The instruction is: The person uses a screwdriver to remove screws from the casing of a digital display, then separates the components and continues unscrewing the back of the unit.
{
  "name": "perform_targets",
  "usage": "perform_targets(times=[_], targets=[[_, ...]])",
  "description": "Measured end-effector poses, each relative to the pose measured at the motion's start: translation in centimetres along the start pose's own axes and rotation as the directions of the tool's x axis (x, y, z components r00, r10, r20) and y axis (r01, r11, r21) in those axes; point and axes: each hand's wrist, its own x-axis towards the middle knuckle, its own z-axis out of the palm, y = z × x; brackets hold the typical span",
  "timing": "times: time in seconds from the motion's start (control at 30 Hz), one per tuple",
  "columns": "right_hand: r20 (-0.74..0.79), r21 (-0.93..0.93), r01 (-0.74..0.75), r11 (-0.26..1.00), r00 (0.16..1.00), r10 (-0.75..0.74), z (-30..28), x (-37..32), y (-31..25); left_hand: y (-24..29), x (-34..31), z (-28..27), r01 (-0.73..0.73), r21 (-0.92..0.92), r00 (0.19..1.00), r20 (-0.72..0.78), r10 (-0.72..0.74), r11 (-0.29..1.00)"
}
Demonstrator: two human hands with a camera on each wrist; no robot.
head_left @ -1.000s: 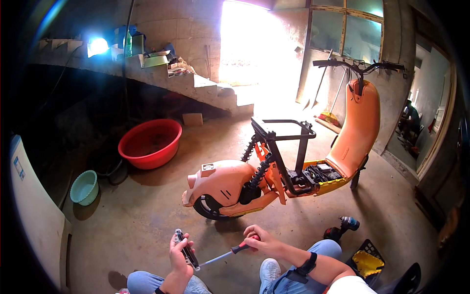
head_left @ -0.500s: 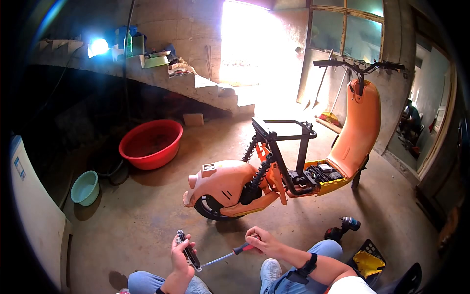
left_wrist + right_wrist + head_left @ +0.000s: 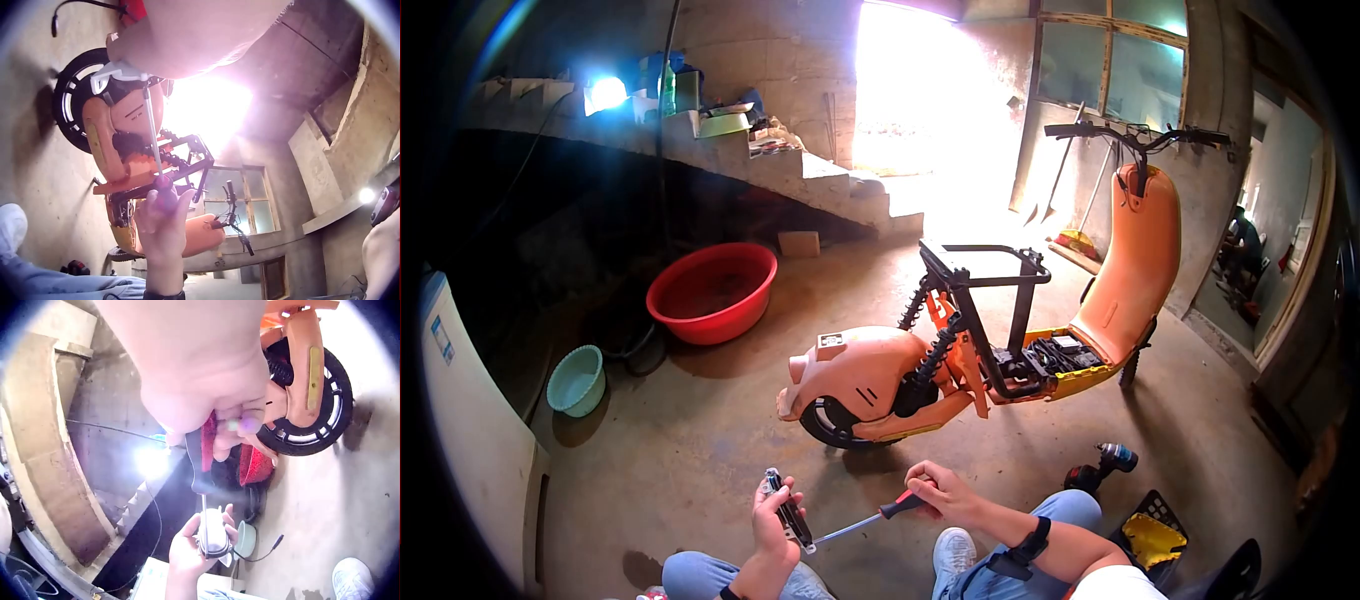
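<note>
My left hand [image 3: 770, 530] holds a small black-and-silver part [image 3: 793, 514], tilted, above the floor in front of my knees. In the right wrist view, that part [image 3: 216, 532] shows a pale rounded face with a dark rim. My right hand [image 3: 943, 494] grips the red-and-black handle of a screwdriver [image 3: 850, 528]. Its long shaft slopes down to the left, with the tip at the lower end of the part. From the left wrist, the shaft [image 3: 152, 128] runs straight between my two hands.
An orange scooter [image 3: 870, 365] with its seat frame exposed stands ahead. A cordless drill [image 3: 1105, 466] and a black-and-yellow piece [image 3: 1152, 540] lie on the right. A red basin [image 3: 712, 295] and a pale green basin [image 3: 577, 382] stand left, near a white cabinet [image 3: 475, 430].
The head view has shifted slightly. Both hands stay nearly in place, with small movements of the right fingers on the screwdriver handle.
</note>
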Motion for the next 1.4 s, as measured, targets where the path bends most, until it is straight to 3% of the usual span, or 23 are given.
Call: perform_targets(times=[0.1,0.17,0.27,0.3,0.37,0.5,0.57,0.7,0.77,1.1,1.3,1.4], targets=[[0.020,0.035,0.038,0.999,0.999,-0.038,0.2,0.1,0.4,0.1,-0.2,0.2,-0.008,0.003,1.000,-0.010,0.008,1.000],[0.004,0.084,0.221,0.972,0.975,-0.222,0.5,0.5,1.2,0.2,-0.2,0.1,-0.018,0.009,1.000,-0.022,0.018,1.000],[0.018,0.066,0.243,0.968,0.970,-0.244,0.3,0.7,1.6,0.1,0.0,-0.1,-0.022,0.006,1.000,-0.016,0.022,1.000],[0.019,0.065,0.243,0.968,0.969,-0.245,0.1,0.6,1.2,0.0,0.1,-0.1,-0.018,0.008,1.000,-0.006,0.018,1.000],[0.023,0.008,0.078,0.997,0.997,-0.078,-0.1,0.3,0.4,0.0,0.1,-0.2,-0.013,0.010,1.000,0.003,0.013,1.000],[-0.004,-0.014,0.061,0.998,0.998,-0.061,0.0,0.2,0.3,-0.2,0.3,-0.4,0.022,0.002,1.000,0.009,-0.022,1.000],[0.012,-0.066,0.179,0.982,0.984,-0.178,0.2,0.2,0.6,-0.1,0.2,-0.2,0.003,0.001,1.000,0.015,-0.003,1.000],[0.051,0.024,0.227,0.974,0.972,-0.228,0.0,0.2,0.5,0.2,0.0,0.0,-0.018,-0.005,1.000,0.000,0.018,1.000],[0.145,-0.027,0.138,0.990,0.981,-0.132,-0.5,0.3,0.3,0.2,0.0,0.0,-0.020,-0.011,1.000,0.009,0.020,1.000],[0.085,-0.016,-0.008,1.000,0.996,0.010,-0.1,0.1,0.2,0.8,-0.9,0.8,-0.040,0.020,0.999,0.027,0.039,0.999],[0.096,-0.011,0.019,1.000,0.995,-0.018,0.0,-0.1,-0.1,1.1,-0.9,0.8,-0.053,0.024,0.998,0.030,0.052,0.998],[0.164,0.027,0.135,0.990,0.977,-0.138,-0.2,0.0,0.1,1.2,-0.7,0.6,-0.054,0.021,0.998,0.033,0.053,0.998]])
